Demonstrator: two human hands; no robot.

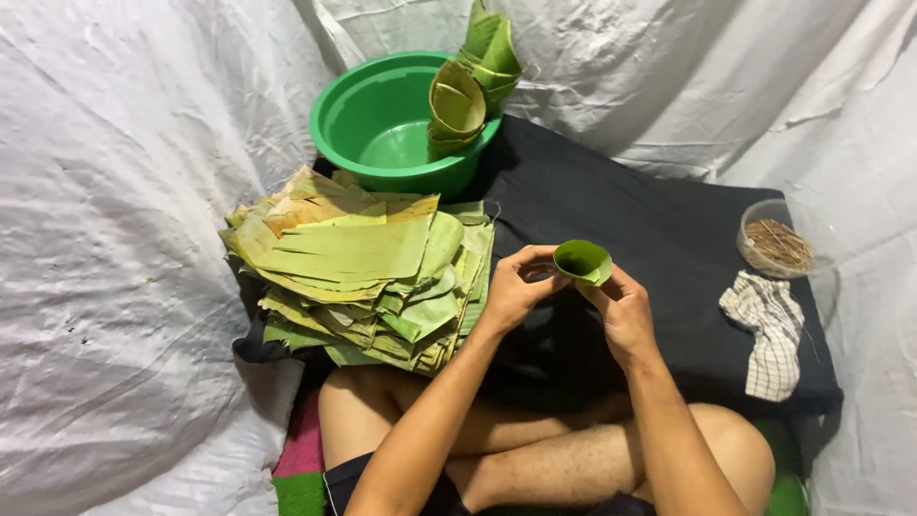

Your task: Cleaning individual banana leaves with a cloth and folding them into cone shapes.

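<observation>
Both my hands hold a small green leaf cone [583,261] over the black cloth [611,210]. My left hand [516,287] pinches its left side with fingertips. Its right side and base rest in the grip of my right hand [623,311]. The cone's mouth faces up toward the camera. A thick stack of cut green and yellowish leaves [363,272] lies just left of my left hand.
A green plastic basin [382,124] stands at the back, with stacked leaf cones [473,86] leaning on its right rim. A clear bowl of thin sticks [776,244] and a checked cloth [769,330] lie at the right. White sheeting surrounds everything. My crossed legs are below.
</observation>
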